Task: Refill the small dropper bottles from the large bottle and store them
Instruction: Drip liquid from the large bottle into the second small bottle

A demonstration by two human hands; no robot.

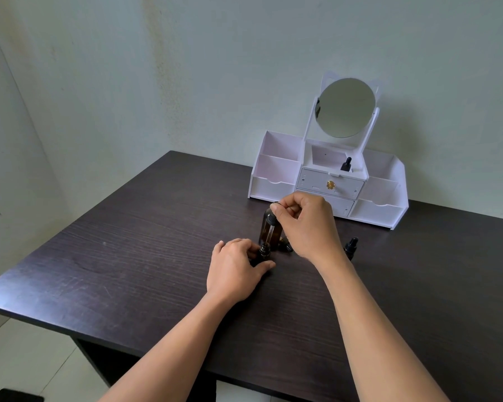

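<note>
We see a big dark table [128, 256] under both hands. Far behind the right hand [305, 224] stands a white box [273, 187] with open bins and drawers, and a round mirror [344, 107] on top of it.

Our left hand [235, 268] rests low on the table, in front of the right hand and to its left. Its fingers are curled round a small bottle [264, 250] that stands upright. The big brown bottle [276, 232] stands just behind the left hand and just left of the right hand.

The right hand is up higher and pinches the dark top of a dropper [268, 230]. The glass tube hangs down, and its tip is at the mouth of the small bottle.

A second small bottle [351, 248] stands just right of the right wrist. A third small bottle [346, 165] sits in the middle bin of the white box, well behind the right hand.
</note>
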